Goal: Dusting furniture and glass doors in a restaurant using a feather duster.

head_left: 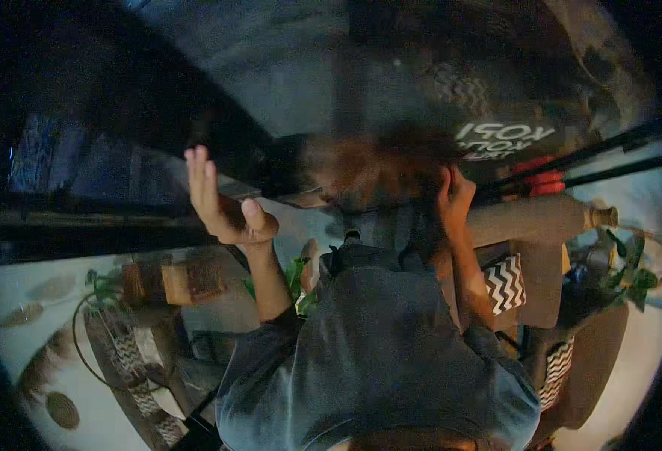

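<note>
The left hand [229, 213] spreads empty; whether the right hand [457, 199] grasps the blurred brown thing [380, 173] is unclear; probably soft, best pinched at its edge.

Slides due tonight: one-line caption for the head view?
Head view: left hand raised open, right hand curled near a blurred brown patch, zigzag cushion at right.

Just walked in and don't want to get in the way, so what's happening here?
A person in a dark T-shirt has both forearms raised. The left hand is open and holds nothing. The right hand, fingers curled, is at the right end of a blurred brown shape; whether it grips it, and what that is, I can't tell. A zigzag-patterned cushion shows on the right.
</note>
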Demonstrator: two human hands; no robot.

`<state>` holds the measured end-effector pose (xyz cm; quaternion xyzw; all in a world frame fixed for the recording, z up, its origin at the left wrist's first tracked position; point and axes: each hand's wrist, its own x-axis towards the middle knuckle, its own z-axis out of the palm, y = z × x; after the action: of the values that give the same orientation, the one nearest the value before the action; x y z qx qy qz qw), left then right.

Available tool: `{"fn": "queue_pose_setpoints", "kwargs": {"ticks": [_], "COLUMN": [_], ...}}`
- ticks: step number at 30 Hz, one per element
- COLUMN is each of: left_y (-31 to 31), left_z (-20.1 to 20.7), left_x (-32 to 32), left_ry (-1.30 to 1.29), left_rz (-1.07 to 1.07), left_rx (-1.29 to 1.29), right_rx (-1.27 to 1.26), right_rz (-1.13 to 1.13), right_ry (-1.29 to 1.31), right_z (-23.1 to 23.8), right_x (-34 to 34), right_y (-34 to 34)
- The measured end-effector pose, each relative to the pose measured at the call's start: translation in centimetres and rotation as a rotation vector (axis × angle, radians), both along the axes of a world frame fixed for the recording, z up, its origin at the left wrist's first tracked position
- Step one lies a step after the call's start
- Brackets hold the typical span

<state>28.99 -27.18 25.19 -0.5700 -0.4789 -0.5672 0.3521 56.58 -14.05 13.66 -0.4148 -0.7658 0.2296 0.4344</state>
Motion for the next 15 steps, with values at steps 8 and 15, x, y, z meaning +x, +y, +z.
{"fn": "queue_pose_setpoints", "kwargs": {"ticks": [8, 15], "left_y": [-2.8, -4.4], "left_z": [-8.9, -17.5], "left_x": [1.3, 1.4], "left_ry": [-0.805, -1.311], "left_rz": [0.1, -0.47], "left_rx": [-0.318, -0.524], "right_rx": [0.051, 0.14], "right_rz": [0.219, 0.153], "right_ry": [-0.124, -0.135], "right_z": [1.3, 1.9], "right_x": [-3.7, -4.9], "right_y": [-1.5, -2.3]}}
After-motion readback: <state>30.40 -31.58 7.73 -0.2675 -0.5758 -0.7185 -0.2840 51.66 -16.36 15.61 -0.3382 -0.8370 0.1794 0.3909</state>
